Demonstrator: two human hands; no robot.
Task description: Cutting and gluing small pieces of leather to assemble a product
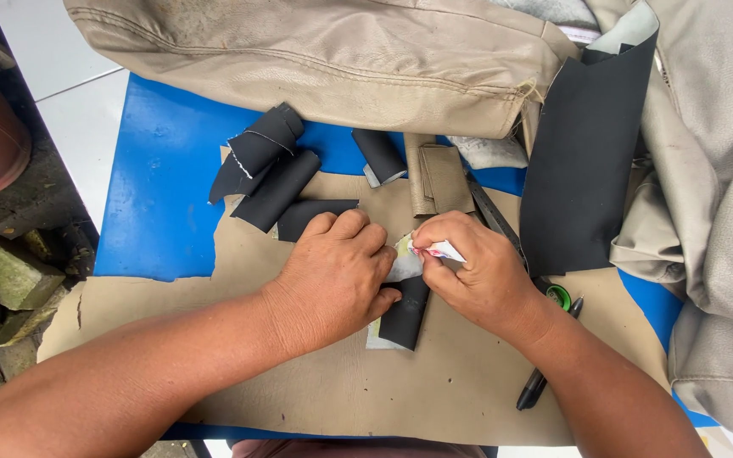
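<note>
Beyond the hands lie curled black leather offcuts (275, 174) and a beige seat cover (316, 59), a large black sheet (583, 161) to their right, a black pen (545, 373) nearer.

Two hands: left hand (337, 276), right hand (477, 271). Five black rolled leather scraps (277, 188). One large black sheet (583, 161). One folded tan strip (443, 178). One black pen (540, 377). One small tube (441, 250). One green cap (558, 296). One blue desk (159, 195).
</note>
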